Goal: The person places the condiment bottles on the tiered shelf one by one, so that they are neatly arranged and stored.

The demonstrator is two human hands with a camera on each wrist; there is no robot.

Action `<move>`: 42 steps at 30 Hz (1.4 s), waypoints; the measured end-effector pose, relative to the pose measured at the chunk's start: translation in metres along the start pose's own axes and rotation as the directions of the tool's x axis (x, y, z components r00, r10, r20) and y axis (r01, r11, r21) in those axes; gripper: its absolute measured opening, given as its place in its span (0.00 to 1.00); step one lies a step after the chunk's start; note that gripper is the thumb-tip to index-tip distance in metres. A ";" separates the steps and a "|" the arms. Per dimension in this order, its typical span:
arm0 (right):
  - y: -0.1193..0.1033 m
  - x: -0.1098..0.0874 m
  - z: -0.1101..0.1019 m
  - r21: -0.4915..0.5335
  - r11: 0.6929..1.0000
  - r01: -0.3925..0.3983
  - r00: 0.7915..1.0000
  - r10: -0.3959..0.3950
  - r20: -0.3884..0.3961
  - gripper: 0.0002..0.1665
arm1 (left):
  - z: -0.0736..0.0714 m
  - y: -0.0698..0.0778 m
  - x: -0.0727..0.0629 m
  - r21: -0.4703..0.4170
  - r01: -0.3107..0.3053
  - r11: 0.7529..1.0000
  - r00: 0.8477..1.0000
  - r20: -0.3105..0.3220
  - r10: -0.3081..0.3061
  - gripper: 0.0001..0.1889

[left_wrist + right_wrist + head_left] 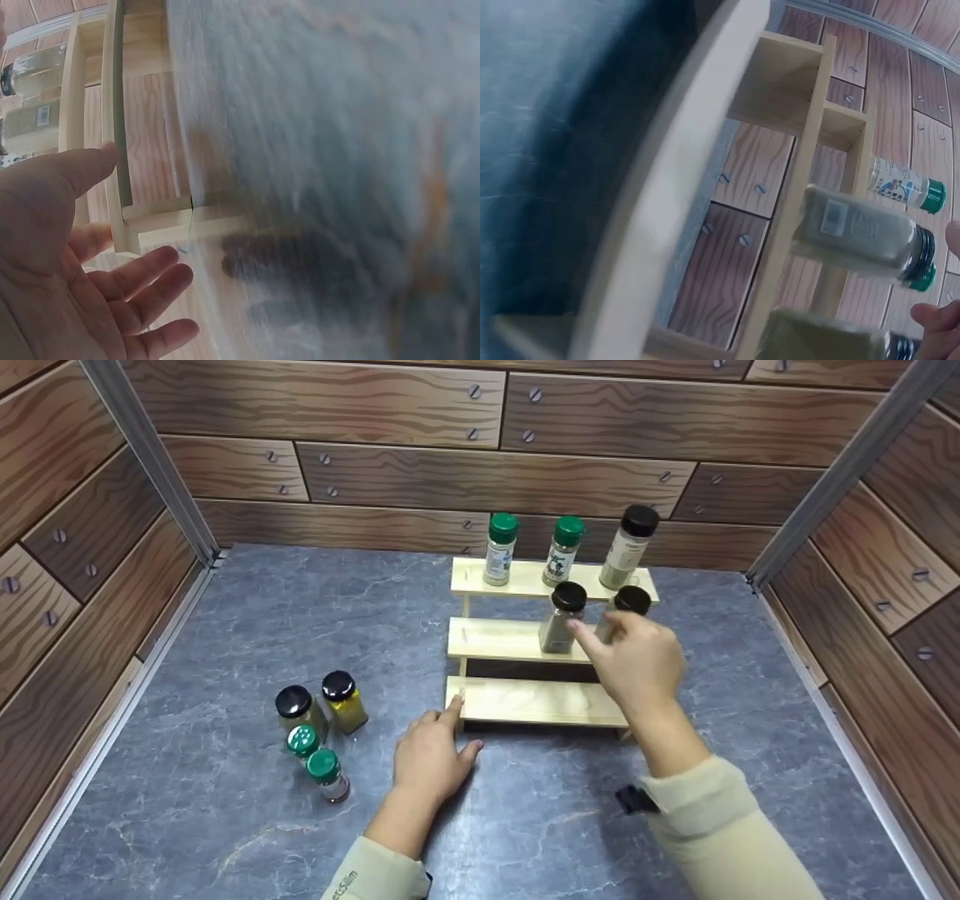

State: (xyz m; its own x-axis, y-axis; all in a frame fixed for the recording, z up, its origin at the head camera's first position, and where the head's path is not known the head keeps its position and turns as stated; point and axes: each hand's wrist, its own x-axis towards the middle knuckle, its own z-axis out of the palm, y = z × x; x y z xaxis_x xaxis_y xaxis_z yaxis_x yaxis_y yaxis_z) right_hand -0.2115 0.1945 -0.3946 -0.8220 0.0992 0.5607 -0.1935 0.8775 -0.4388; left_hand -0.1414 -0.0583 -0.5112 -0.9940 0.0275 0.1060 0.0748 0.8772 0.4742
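Note:
A pale wooden three-step rack (525, 701) stands on the table. On its middle step are two black-capped spice jars, the left jar (559, 634) and the right jar (821, 337), which is partly hidden by my right hand (641, 660) in the head view. The right hand hovers at these jars, thumb and fingers spread apart, with its fingers close to the right jar's cap; whether they touch it I cannot tell. My left hand (427, 754) is at the rack's front left corner, its index finger against the lowest step and its other fingers loose.
The top step bears two green-capped jars (500, 551) (562, 553) and a tall black-capped jar (628, 551). Left on the table stand two black-capped jars (346, 705) (294, 705) and two green-capped jars (303, 741) (330, 780). Wood-patterned walls (390, 472) enclose the table.

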 end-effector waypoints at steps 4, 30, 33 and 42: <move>0.023 -0.021 -0.003 0.082 0.996 0.042 0.997 -0.037 -0.063 0.25 | -0.005 -0.003 -0.002 -0.067 0.033 0.997 0.999 0.023 -0.032 0.41; 0.146 -0.097 -0.013 0.051 0.898 -0.436 0.859 0.399 0.321 0.23 | -0.039 -0.032 0.018 -0.724 0.166 0.669 0.645 -0.433 -0.630 0.39; 0.144 -0.096 -0.013 0.053 0.903 -0.426 0.861 0.387 0.331 0.23 | -0.040 -0.036 0.022 -0.727 0.206 0.655 0.651 -0.398 -0.647 0.39; 0.138 -0.085 0.002 0.078 0.895 -0.439 0.808 0.355 0.471 0.28 | -0.035 -0.039 0.022 -0.758 0.236 0.608 0.653 -0.340 -0.677 0.42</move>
State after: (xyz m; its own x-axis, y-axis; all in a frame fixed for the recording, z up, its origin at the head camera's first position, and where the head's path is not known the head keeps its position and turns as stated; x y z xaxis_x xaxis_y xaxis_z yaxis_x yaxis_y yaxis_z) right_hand -0.1694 0.3060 -0.5039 -0.9848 0.1705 -0.0336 0.1459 0.7057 -0.6933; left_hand -0.1635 -0.1086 -0.4963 -0.6725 -0.7387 0.0454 -0.1287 0.1771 0.9757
